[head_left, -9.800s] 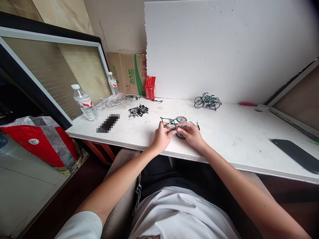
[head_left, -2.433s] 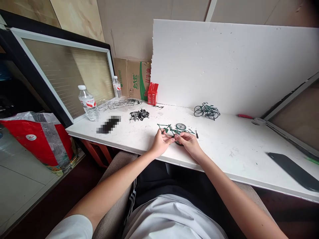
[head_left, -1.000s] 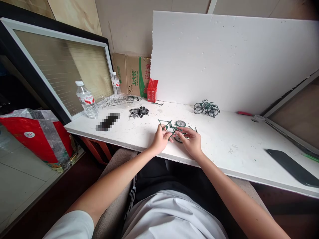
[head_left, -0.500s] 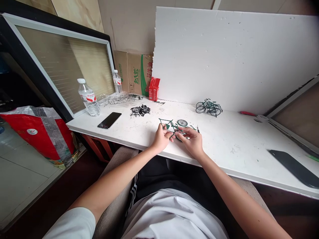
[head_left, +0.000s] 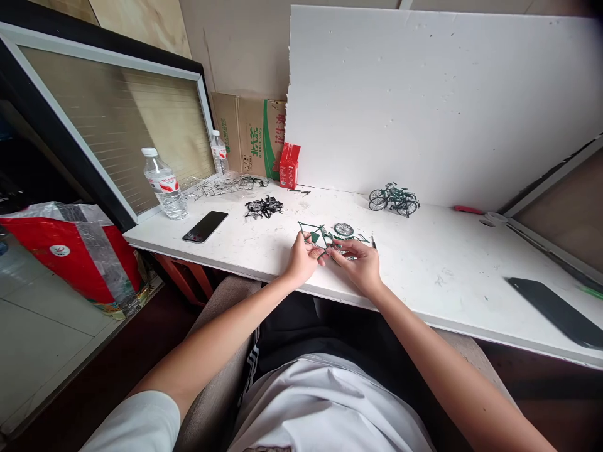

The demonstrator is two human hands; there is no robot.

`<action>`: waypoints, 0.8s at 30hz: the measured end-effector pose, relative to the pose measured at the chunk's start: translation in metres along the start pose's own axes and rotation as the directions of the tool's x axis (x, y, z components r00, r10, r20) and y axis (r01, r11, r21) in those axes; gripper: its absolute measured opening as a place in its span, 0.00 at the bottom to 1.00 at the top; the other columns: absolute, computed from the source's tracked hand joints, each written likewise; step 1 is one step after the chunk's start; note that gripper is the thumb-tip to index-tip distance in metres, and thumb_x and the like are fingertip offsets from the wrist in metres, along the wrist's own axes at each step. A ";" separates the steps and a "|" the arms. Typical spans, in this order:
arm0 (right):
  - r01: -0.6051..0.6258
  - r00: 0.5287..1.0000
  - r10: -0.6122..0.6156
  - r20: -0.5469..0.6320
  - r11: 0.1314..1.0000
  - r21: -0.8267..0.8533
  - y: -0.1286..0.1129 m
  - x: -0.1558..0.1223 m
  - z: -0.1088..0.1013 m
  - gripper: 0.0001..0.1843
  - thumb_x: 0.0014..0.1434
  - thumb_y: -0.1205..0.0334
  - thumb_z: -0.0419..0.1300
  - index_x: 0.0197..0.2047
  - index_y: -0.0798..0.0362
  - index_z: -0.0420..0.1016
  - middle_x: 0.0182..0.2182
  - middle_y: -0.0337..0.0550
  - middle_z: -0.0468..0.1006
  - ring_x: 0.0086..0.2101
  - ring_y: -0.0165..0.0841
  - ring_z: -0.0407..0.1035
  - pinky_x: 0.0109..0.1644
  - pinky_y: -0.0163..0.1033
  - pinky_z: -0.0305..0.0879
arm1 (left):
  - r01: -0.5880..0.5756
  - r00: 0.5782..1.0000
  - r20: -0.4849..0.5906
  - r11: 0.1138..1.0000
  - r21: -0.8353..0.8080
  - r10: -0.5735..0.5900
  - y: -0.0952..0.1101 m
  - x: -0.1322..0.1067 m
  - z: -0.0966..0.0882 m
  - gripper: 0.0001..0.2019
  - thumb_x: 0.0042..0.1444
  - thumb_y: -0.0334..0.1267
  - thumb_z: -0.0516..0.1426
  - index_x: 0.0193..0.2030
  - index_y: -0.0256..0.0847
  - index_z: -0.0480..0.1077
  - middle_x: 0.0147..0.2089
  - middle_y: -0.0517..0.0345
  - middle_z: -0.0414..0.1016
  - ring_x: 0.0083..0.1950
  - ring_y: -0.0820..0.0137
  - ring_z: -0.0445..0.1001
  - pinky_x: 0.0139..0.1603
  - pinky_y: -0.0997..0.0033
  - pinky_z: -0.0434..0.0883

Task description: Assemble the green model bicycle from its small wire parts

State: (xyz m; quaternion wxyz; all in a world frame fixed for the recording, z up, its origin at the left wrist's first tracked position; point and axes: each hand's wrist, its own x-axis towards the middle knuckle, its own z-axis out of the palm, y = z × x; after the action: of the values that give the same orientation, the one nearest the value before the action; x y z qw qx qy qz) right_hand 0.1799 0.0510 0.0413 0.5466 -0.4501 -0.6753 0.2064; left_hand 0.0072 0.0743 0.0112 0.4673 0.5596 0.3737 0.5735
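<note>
Just above the near edge of the white table, my left hand (head_left: 304,258) is closed on a dark green model bicycle frame (head_left: 311,225). My right hand (head_left: 357,261) pinches at the right end of the same frame, its fingertips almost touching those of the left. Whether a second small part sits between the right fingers is too small to tell. A loose spoked wheel (head_left: 343,229) lies flat just beyond the right hand. Small green parts (head_left: 362,238) are beside it, partly hidden by the fingers.
Assembled model bicycles (head_left: 394,199) stand near the white back board (head_left: 424,94). To the left lie a pile of black parts (head_left: 264,206), a phone (head_left: 205,226) and a water bottle (head_left: 164,185). A red box (head_left: 289,166) stands behind; a black phone (head_left: 558,311) lies right.
Both hands stay at the bicycle frame, with the right fingers shifted slightly at its right end. The whole view has moved a little, and the things on the table lie as before.
</note>
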 end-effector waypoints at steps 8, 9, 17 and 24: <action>-0.040 0.999 0.041 0.035 0.999 -0.018 0.005 0.005 -0.006 0.20 0.62 0.47 0.72 0.52 0.49 0.85 0.43 0.48 0.88 0.42 0.44 0.83 0.40 0.45 0.78 | -0.048 0.994 0.094 0.993 -0.104 0.058 -0.002 -0.001 0.003 0.22 0.65 0.48 0.65 0.46 0.47 0.53 0.36 0.61 0.79 0.36 0.64 0.86 0.43 0.65 0.77; -0.041 0.999 0.041 0.029 0.999 -0.014 0.006 0.006 -0.006 0.20 0.62 0.47 0.72 0.52 0.49 0.85 0.43 0.48 0.88 0.42 0.44 0.83 0.41 0.45 0.77 | -0.050 0.994 0.094 0.990 -0.129 0.062 -0.002 0.000 0.003 0.23 0.64 0.49 0.66 0.46 0.47 0.53 0.37 0.60 0.79 0.37 0.64 0.86 0.44 0.64 0.78; 0.020 1.000 -0.019 0.016 0.999 -0.041 0.009 0.005 -0.004 0.22 0.60 0.44 0.73 0.53 0.47 0.85 0.42 0.49 0.86 0.45 0.46 0.79 0.38 0.47 0.77 | 0.145 0.989 0.014 0.940 -0.310 -0.148 0.011 0.008 0.001 0.21 0.62 0.47 0.68 0.47 0.42 0.61 0.36 0.59 0.78 0.29 0.70 0.81 0.35 0.70 0.73; 0.142 0.989 -0.138 0.044 0.983 -0.114 0.016 0.008 -0.005 0.19 0.63 0.47 0.72 0.53 0.45 0.85 0.50 0.51 0.82 0.52 0.48 0.76 0.52 0.54 0.78 | 0.275 0.961 0.129 0.829 -0.486 -0.243 0.024 0.012 -0.010 0.19 0.55 0.40 0.73 0.45 0.37 0.70 0.36 0.58 0.76 0.37 0.70 0.81 0.45 0.65 0.77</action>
State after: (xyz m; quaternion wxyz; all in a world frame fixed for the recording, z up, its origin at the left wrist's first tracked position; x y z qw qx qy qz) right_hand 0.1909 0.0645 0.0347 0.5202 -0.4290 -0.7260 0.1354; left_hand -0.0052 0.0797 0.0364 0.6809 0.3810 0.2702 0.5642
